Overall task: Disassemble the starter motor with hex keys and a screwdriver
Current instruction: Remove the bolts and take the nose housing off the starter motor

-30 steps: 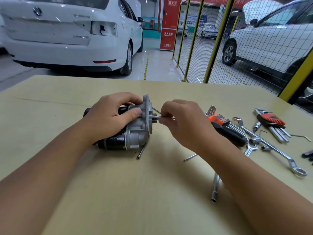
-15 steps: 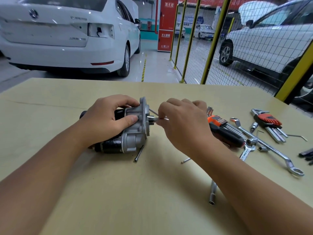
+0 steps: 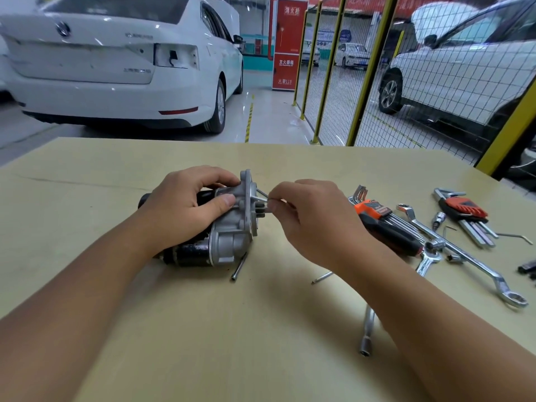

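The starter motor (image 3: pixel 229 242), black body with a silver cast nose, lies on its side on the tan table (image 3: pixel 87 175). My left hand (image 3: pixel 185 207) grips it from above, thumb on the silver housing. My right hand (image 3: pixel 313 219) pinches a thin hex key (image 3: pixel 261 198) whose tip meets the motor's flange face. A black-and-orange screwdriver (image 3: pixel 385 227) lies just right of my right hand, partly hidden by it. A long bolt (image 3: pixel 239 266) rests against the motor's front.
Two hex key sets (image 3: pixel 464 213) in orange and red holders, a ring spanner (image 3: pixel 475 265), small sockets (image 3: pixel 438 220), a loose hex key (image 3: pixel 513 235) and a socket extension (image 3: pixel 367 332) lie at the right. Another bolt (image 3: pixel 322 277) lies near my right wrist. Cars and a yellow fence stand beyond.
My right hand has turned slightly at the hex key, staying at the flange. The left hand keeps its grip on the motor.
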{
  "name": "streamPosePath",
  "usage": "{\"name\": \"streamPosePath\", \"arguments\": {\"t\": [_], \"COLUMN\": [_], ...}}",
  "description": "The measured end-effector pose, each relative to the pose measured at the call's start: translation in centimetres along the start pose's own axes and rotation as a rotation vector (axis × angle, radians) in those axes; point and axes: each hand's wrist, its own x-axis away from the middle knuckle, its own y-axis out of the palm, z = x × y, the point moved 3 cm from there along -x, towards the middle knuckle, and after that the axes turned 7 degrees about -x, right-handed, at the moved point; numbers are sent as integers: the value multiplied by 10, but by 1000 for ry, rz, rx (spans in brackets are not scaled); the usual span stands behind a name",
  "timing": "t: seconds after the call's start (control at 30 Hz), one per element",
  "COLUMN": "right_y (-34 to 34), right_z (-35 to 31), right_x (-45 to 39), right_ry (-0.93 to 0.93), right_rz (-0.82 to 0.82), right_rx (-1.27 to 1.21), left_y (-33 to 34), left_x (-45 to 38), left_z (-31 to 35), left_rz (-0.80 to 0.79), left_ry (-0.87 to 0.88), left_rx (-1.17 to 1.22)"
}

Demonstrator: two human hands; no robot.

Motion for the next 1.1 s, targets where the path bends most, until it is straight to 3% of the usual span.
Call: {"name": "streamPosePath", "arguments": {"t": [0.67, 1.1], "right_y": [8, 7], "right_z": [6, 8], "right_x": [3, 1], "right_ry": [33, -1], "right_rz": [-58, -83], "right_rx": [-94, 55], "left_y": [0, 0], "left_x": [3, 2], "left_z": [-1, 3], "left_rz": [-29, -19], "left_ry": [-18, -15], "left_rx": [-21, -24]}}
